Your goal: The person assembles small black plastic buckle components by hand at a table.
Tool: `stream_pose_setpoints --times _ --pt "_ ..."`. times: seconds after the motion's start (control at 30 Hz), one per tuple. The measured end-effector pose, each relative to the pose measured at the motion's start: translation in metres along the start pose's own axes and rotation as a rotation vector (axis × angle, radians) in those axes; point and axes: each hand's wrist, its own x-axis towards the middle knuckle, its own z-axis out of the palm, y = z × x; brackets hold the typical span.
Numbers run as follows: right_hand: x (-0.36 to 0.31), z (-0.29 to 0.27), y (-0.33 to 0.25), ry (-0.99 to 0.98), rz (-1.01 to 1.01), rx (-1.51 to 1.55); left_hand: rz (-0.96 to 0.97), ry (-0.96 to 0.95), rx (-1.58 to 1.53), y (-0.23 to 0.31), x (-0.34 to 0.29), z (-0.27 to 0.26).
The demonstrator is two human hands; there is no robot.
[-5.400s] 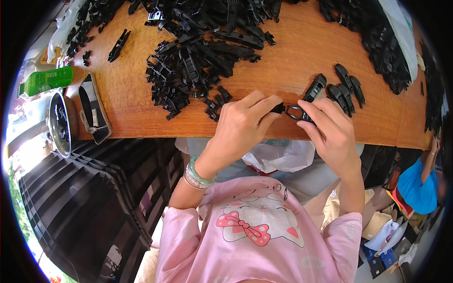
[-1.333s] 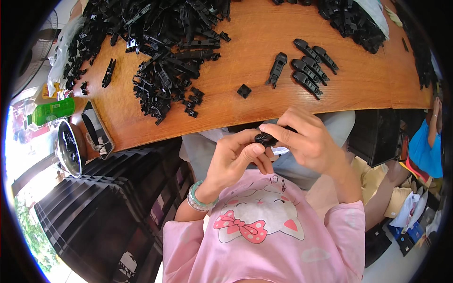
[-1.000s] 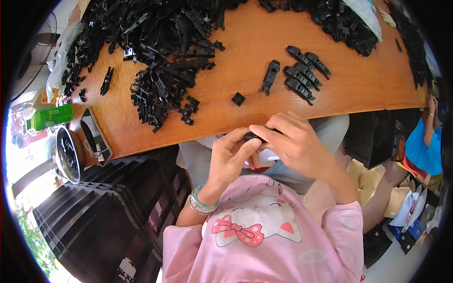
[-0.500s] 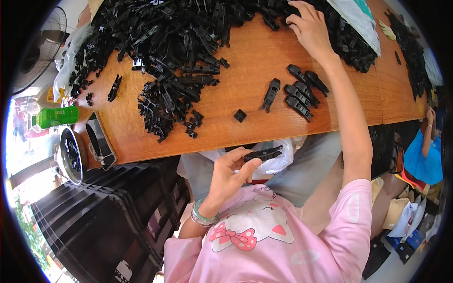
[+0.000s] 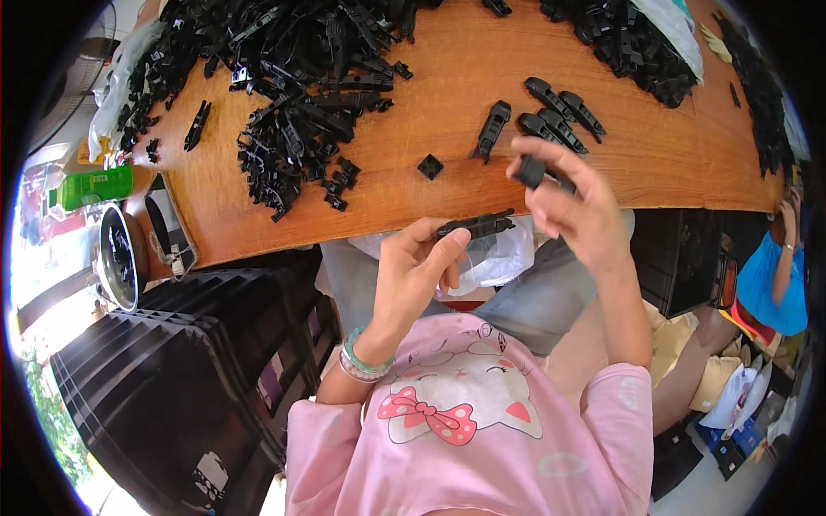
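My left hand (image 5: pixel 415 268) pinches a long, narrow black plastic part (image 5: pixel 483 225) between thumb and fingers, just off the table's near edge. Off to its right, my right hand (image 5: pixel 583 211) is raised with a small black plastic piece (image 5: pixel 532 172) in its fingers, partly smeared by motion. Beyond that hand, several black plastic housings (image 5: pixel 559 120) lie side by side on the table. One more housing (image 5: pixel 493 131) rests by itself left of this group, and a small square black piece (image 5: pixel 430 166) lies nearer the middle.
A large heap of black parts (image 5: pixel 301 77) covers the far left of the wooden table (image 5: pixel 413 112); another heap (image 5: pixel 641 64) is at the far right. Along the left edge are a phone (image 5: pixel 168 219), a metal bowl (image 5: pixel 116 258) and a green bottle (image 5: pixel 95 187). Black crates (image 5: pixel 172 361) stand below.
My right hand has come back from the far right heap toward my left hand, with a small black piece in its fingers. My left hand still holds the long part.
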Motion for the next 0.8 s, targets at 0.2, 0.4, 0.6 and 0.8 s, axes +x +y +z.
stream_pose_setpoints --times 0.2,0.4,0.6,0.8 --pt "-0.022 0.022 0.020 0.006 -0.289 -0.826 -0.005 0.050 -0.088 0.001 -0.001 -0.002" --pt "-0.006 0.019 0.032 -0.176 -0.784 -1.283 -0.120 -0.032 -0.250 0.007 -0.003 -0.006" --pt "-0.006 0.022 0.039 -0.166 -0.917 -1.409 -0.005 -0.083 -0.177 0.006 -0.002 0.004" --pt "-0.003 0.025 0.035 -0.089 -1.069 -1.393 0.148 -0.124 -0.246 0.017 0.006 0.015"
